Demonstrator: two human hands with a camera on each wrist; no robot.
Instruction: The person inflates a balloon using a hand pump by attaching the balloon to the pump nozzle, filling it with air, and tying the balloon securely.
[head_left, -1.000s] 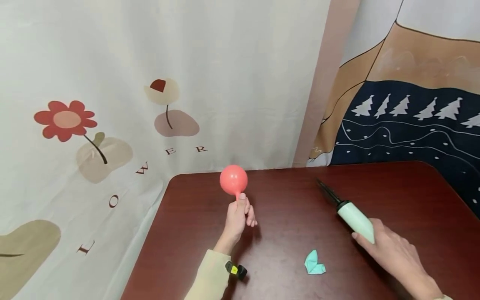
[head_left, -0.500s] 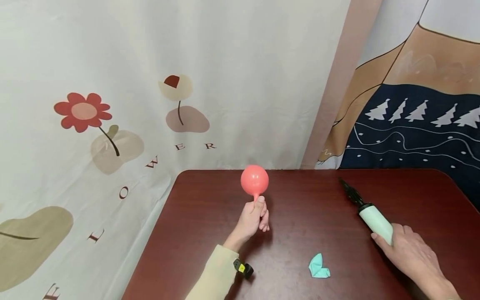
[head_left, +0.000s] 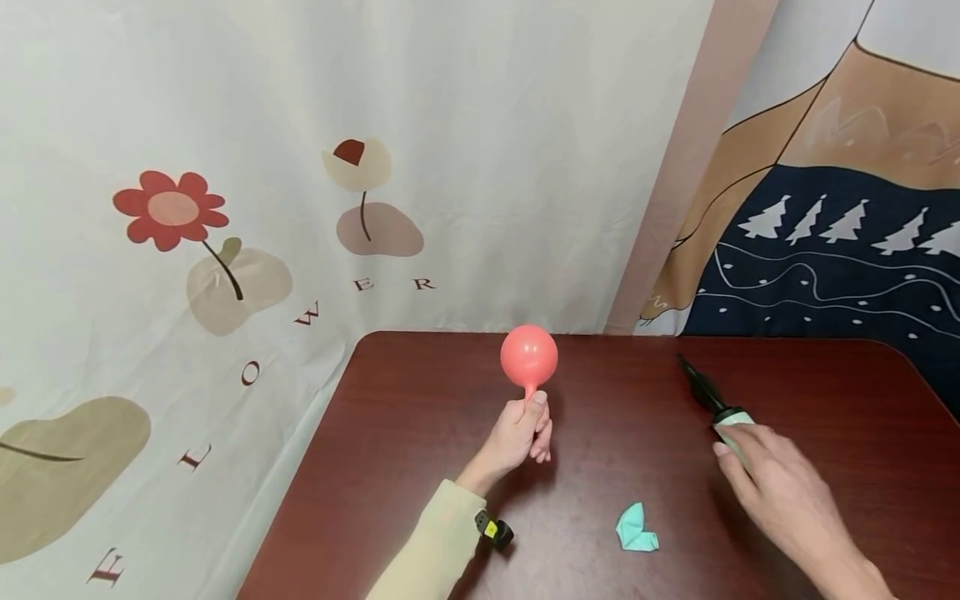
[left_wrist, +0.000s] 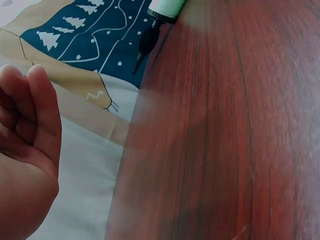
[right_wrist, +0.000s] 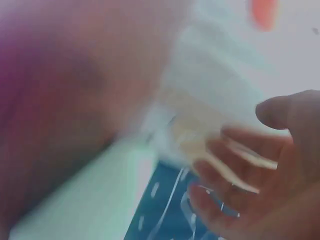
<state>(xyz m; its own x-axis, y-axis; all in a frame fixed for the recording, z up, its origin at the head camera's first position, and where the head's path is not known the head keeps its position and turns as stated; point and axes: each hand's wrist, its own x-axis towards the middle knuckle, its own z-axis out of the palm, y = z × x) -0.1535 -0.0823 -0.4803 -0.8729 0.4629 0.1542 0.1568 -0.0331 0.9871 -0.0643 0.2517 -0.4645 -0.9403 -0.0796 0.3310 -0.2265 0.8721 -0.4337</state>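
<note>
A small inflated coral-red balloon [head_left: 528,356] stands upright above the table, its neck pinched between the thumb and fingers of my left hand [head_left: 513,435]. The left wrist view shows curled fingers [left_wrist: 42,110] of that hand, with the balloon out of frame. On the right lies a pale green hand pump [head_left: 735,418] with a black nozzle pointing away from me. My right hand [head_left: 780,487] hovers over the pump, covering most of its body. In the blurred right wrist view its fingers [right_wrist: 240,165] are spread and loosely bent, apart from the pump.
A folded turquoise piece [head_left: 636,529], perhaps a flat balloon, lies on the dark red-brown table [head_left: 420,417] between my arms. Printed curtains [head_left: 525,167] hang behind the table's far edge. A black device [head_left: 495,529] is strapped to my left wrist.
My right hand has let go of the pump's rear end and moved forward and left over its body. The left hand and balloon appear farther right; the view has also shifted.
</note>
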